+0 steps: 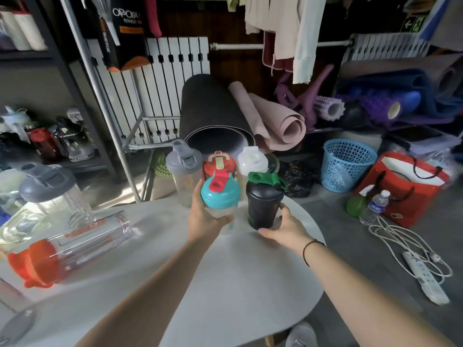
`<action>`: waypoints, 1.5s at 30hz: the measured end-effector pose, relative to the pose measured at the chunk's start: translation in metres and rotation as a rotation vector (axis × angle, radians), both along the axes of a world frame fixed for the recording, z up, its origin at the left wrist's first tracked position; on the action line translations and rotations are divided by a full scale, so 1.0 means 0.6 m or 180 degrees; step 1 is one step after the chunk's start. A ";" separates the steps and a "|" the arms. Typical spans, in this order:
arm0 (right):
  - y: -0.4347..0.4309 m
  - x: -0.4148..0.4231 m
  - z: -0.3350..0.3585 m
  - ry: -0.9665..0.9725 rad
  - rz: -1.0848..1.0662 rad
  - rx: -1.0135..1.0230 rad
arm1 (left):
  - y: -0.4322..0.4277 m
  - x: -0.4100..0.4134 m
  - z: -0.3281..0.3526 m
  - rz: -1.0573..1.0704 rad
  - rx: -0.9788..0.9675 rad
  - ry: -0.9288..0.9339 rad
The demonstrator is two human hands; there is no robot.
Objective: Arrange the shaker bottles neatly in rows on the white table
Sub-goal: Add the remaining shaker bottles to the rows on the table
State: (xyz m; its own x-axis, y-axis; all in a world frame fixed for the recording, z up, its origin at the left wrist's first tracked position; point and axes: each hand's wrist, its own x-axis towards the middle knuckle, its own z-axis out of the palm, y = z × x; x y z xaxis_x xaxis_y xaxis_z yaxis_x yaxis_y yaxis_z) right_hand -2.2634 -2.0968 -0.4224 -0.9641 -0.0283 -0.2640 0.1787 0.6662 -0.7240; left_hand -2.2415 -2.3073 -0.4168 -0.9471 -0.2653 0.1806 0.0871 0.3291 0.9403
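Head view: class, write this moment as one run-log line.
left hand: holds teal-lidded shaker | right hand: holds black shaker | white table: orange-lidded shaker lying

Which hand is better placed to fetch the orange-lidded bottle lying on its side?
Probably the left hand. The orange-lidded bottle lies on the table's left part, on that hand's side, though it must first release the teal-lidded bottle. The right hand would have to cross over.

Both forearms are bare, with no sleeves in view. The right hand [284, 230] has a thin dark band [310, 249] looped around its wrist. The left hand [204, 216] wears nothing.
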 end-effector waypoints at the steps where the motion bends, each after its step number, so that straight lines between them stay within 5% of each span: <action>1: -0.001 -0.001 -0.001 -0.0008 -0.0010 0.0001 | 0.002 -0.001 -0.001 -0.0039 0.0008 0.0050; 17: 0.001 0.024 -0.001 -0.0195 0.0094 0.0182 | -0.095 0.081 0.012 -0.0011 -0.0356 -0.0245; 21: -0.002 0.036 0.001 -0.0231 0.0075 0.0160 | -0.185 0.122 0.029 0.0222 -0.1362 -0.0389; 26: -0.012 0.042 0.002 -0.0209 0.0080 0.0179 | -0.296 0.145 0.025 0.0641 -0.3762 -0.0929; 29: -0.014 0.047 0.000 -0.0205 0.0056 0.0223 | -0.326 0.148 0.017 0.0757 -0.4624 -0.1501; 37: -0.056 0.109 -0.013 -0.0314 -0.0941 -0.0139 | -0.345 0.130 0.013 0.0837 -0.5094 -0.1532; 45: -0.185 0.231 -0.035 -0.0154 0.0125 -0.0208 | -0.328 0.160 0.017 0.0338 -0.5186 -0.0491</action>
State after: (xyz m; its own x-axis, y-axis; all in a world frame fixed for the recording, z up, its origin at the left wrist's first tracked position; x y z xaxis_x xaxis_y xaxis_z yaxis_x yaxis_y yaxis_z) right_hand -2.1249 -2.2080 -0.4431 -0.9481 -0.0846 -0.3064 0.1891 0.6249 -0.7575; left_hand -2.1452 -2.5040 -0.4063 -0.9726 0.0379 0.2292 -0.0553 0.9205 -0.3868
